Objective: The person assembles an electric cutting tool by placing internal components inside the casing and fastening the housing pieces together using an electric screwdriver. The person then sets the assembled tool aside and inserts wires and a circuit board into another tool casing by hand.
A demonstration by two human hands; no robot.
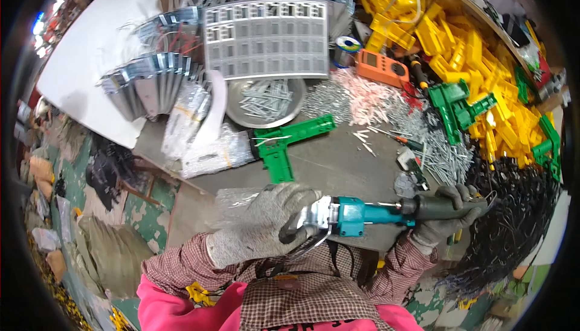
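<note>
Head view: our left hand [269, 217] and right hand [442, 227] grip a teal tool [351, 215]. We hold both ends — likely for balance.

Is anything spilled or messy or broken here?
Maybe. Long silver screw-like pieces lie loose on the table at right, while similar ones sit in a metal bowl. The green floor has pale patches, as if its paint is worn.
</note>
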